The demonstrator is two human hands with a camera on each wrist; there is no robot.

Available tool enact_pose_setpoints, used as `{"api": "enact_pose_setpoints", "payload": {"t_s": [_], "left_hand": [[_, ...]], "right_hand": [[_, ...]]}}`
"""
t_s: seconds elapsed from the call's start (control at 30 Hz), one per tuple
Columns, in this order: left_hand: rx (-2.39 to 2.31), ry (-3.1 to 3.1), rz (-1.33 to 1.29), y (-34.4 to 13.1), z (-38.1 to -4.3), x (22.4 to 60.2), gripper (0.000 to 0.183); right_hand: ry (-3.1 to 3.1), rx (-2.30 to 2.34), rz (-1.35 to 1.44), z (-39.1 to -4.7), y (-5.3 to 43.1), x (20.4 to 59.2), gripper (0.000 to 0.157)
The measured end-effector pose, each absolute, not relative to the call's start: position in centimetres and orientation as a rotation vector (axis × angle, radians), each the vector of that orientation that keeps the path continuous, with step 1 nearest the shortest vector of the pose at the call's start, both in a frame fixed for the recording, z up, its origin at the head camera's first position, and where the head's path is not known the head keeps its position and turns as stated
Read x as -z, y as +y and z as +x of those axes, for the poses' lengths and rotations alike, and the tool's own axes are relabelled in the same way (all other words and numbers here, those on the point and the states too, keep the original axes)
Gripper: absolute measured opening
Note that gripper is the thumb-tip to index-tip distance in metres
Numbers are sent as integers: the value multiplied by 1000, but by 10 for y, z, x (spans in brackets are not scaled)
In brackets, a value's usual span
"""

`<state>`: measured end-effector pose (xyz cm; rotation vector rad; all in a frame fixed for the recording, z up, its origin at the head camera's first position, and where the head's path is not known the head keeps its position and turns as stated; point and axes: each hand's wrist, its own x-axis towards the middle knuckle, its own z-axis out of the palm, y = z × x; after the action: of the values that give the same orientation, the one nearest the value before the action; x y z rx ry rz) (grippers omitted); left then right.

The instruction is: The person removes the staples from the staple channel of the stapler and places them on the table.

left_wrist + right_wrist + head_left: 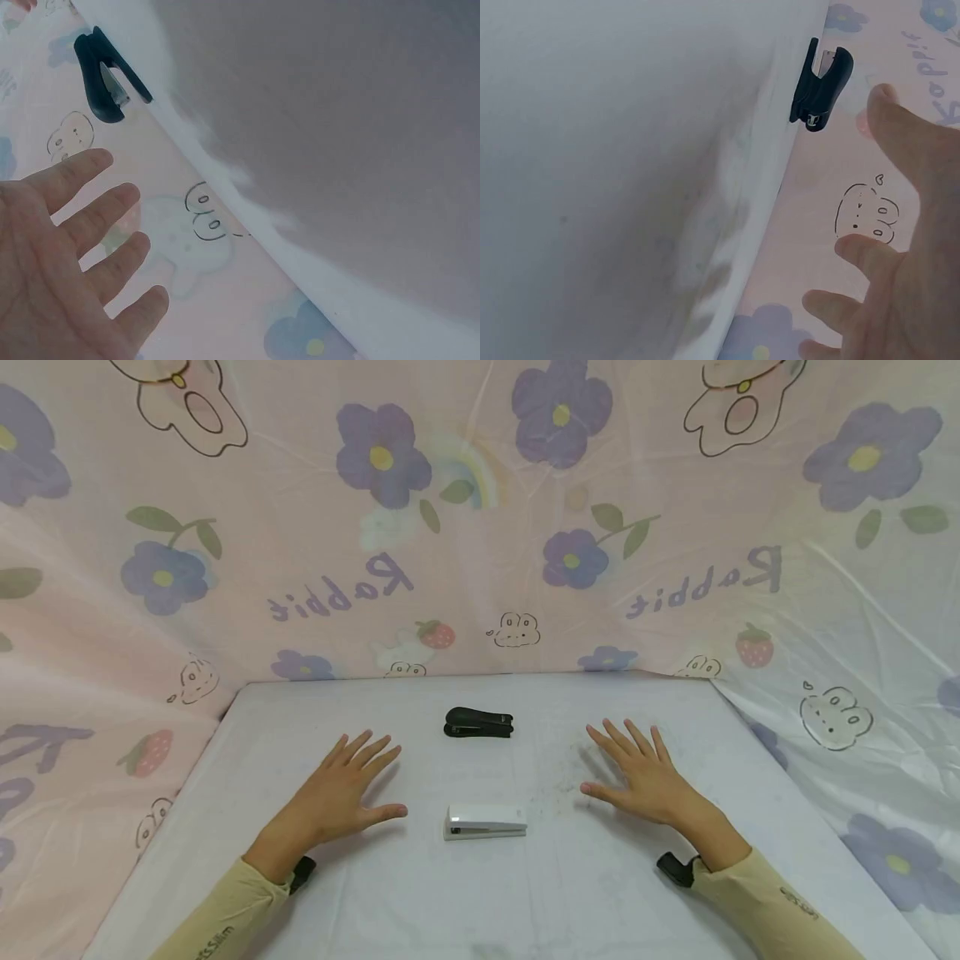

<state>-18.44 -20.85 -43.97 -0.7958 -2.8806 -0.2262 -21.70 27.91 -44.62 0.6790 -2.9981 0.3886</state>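
Observation:
Two staplers lie on the white table between my hands. The black stapler (478, 723) is farther back, and it also shows in the left wrist view (101, 75) and the right wrist view (822, 88). Nearer to me is the white stapler (486, 822), which neither wrist view shows. My left hand (341, 793) is held to the left of both, fingers spread and nothing in it. On the other side my right hand (641, 777) is likewise spread, holding nothing. Neither hand touches a stapler.
The white table (390, 902) is backed by a hanging cloth (480, 552) printed with flowers, rabbits and strawberries, which also covers both sides. A small black device (302, 875) sits at the left wrist, another black device (677, 868) at the right. Faint specks mark the tabletop near my right hand.

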Motion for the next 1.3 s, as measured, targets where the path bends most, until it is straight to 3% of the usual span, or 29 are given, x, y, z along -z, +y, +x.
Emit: {"api": "enact_pose_setpoints", "payload": {"t_s": [1.3], "left_hand": [[230,-2876,-1073,-152,-173,444,94]], "right_hand": [[-2775,-345,1069,-189,195,442,92]]}}
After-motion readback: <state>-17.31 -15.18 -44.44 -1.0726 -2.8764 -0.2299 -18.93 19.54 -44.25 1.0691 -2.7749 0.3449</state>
